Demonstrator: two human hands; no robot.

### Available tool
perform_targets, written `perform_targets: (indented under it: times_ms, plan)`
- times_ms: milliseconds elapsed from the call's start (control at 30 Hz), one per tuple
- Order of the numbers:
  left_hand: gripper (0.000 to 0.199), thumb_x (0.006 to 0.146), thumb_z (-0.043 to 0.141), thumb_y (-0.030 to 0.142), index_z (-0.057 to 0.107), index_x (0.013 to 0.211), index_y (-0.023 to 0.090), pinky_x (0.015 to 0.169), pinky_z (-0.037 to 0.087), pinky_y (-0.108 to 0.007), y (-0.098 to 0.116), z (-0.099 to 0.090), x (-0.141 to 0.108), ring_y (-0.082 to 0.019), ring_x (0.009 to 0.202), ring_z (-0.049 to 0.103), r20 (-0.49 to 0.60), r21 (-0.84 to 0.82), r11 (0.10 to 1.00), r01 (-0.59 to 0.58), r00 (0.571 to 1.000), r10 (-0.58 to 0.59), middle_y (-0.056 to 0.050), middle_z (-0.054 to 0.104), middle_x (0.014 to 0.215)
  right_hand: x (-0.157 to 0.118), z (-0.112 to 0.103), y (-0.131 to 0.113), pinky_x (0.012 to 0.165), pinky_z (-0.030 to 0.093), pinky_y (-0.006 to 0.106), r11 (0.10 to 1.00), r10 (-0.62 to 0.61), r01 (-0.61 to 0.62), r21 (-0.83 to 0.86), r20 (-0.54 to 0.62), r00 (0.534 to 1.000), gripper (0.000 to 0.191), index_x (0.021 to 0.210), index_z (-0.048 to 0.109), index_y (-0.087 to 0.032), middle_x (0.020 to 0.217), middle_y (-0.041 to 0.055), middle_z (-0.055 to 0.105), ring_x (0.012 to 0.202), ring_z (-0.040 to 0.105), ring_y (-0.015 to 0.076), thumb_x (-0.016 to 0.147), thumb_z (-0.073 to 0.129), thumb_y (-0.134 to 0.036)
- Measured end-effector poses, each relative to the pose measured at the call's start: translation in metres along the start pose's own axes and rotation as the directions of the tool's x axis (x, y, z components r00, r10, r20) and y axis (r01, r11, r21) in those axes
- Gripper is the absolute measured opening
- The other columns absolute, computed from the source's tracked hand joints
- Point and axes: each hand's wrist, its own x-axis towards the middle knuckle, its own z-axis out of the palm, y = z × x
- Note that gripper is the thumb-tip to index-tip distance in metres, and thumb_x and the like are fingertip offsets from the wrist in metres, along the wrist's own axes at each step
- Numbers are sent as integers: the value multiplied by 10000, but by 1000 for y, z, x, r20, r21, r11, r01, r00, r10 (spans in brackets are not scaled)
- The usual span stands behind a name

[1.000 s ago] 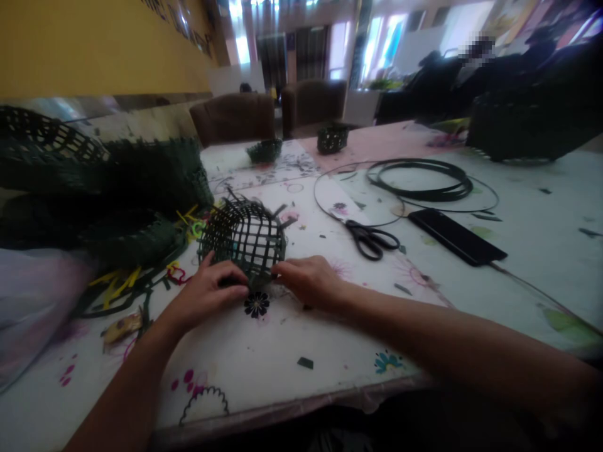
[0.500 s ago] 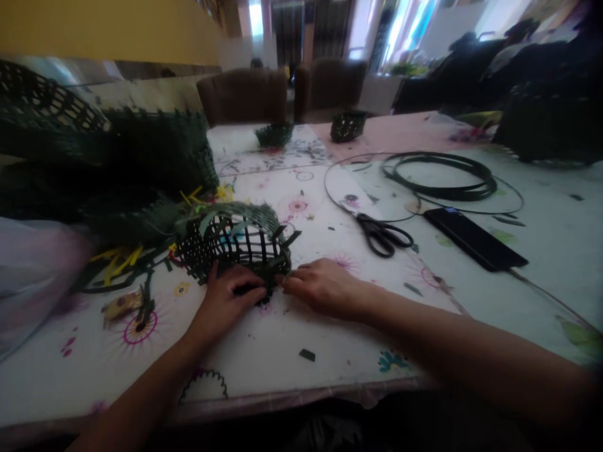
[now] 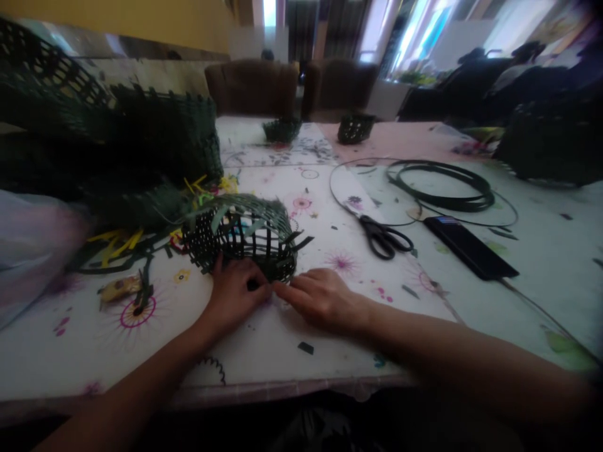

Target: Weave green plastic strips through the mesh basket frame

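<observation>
A half-woven basket of dark green plastic strips (image 3: pixel 240 235) lies tilted on the printed tablecloth (image 3: pixel 358 282), with loose strip ends sticking out at its right side. My left hand (image 3: pixel 235 295) grips its lower edge, with the fingers curled against the weave. My right hand (image 3: pixel 320 298) lies on the cloth, its fingertips reaching the basket's lower edge next to my left hand. Whether those fingertips pinch a strip is hidden. A small dark strip offcut (image 3: pixel 306 348) lies in front of my hands.
Large green woven pieces (image 3: pixel 160 141) are heaped at the left, beside yellow strip scraps (image 3: pixel 113 242) and a plastic bag (image 3: pixel 32 245). To the right lie black scissors (image 3: pixel 382 237), a phone (image 3: pixel 468 247) and coiled dark wire (image 3: pixel 443 185). Small baskets (image 3: pixel 355 129) stand further back.
Compared with a second ago, the basket has tipped over, with its wider strips now uppermost. My hands are lower on its edge and closer together. The view has shifted up.
</observation>
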Motion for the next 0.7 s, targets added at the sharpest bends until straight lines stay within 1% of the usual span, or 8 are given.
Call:
perform_targets:
  times_ms: [67,233,333,400,500,567,633,700]
  plan:
    - [108,777,644,258,669,682,215,1179,111,-582,0,3,-1,-245,1025,606,-18,32,999,-19,1000,19,0,676,854,4,-4,-9,528,396,282,996,-88,88,2,-97,991,302,1081,649,-63,726,45,644,603,526,136,987,365,-104]
    - [129,799,589,231,654,690,207,1156,186,-588,2,9,-6,-259,1019,613,-69,86,993,-75,994,81,-24,684,874,13,-21,-30,717,540,292,993,-108,95,-69,-204,973,238,961,704,-73,970,121,705,873,639,182,966,471,-122]
    - [128,819,579,221,648,713,202,1165,180,-591,5,12,-9,-251,992,623,-88,120,984,-130,986,141,-29,683,878,14,-30,-34,848,555,318,963,-265,231,-137,-331,906,151,977,716,-94,1026,109,691,1025,643,226,925,593,-165]
    - [115,827,572,201,649,742,202,1167,193,-589,6,14,-11,-247,983,626,-103,140,973,-182,975,197,-36,686,911,15,-29,-30,852,560,334,987,-152,122,-109,-342,927,183,987,704,-79,1012,132,695,1017,642,227,950,538,-149]
    - [97,829,577,178,644,764,205,1165,244,-564,3,18,-13,-235,955,628,-141,156,956,-249,952,271,-38,683,925,18,-22,-23,689,538,301,983,119,-137,-119,-145,982,312,920,692,-87,919,137,699,826,633,187,971,385,-71]
    - [107,839,572,163,640,766,199,1157,284,-543,3,19,-16,-226,935,626,-184,168,942,-290,930,319,-42,675,909,20,-19,-22,580,466,290,964,223,-212,-160,53,973,324,864,682,-116,814,105,683,676,587,169,945,376,-44]
    - [120,847,569,156,648,761,185,1090,376,-517,4,20,-19,-238,944,616,-237,193,930,-312,905,353,-67,666,927,22,-20,-25,522,388,285,939,335,-298,-171,254,907,287,855,673,-132,753,83,671,600,545,160,908,410,-31]
    - [136,857,573,176,664,757,173,951,462,-491,8,21,-24,-275,964,600,-288,262,924,-277,892,349,-101,660,963,24,-23,-28,514,357,285,901,434,-398,-173,396,809,278,885,673,-134,771,90,683,603,548,164,879,422,-15]
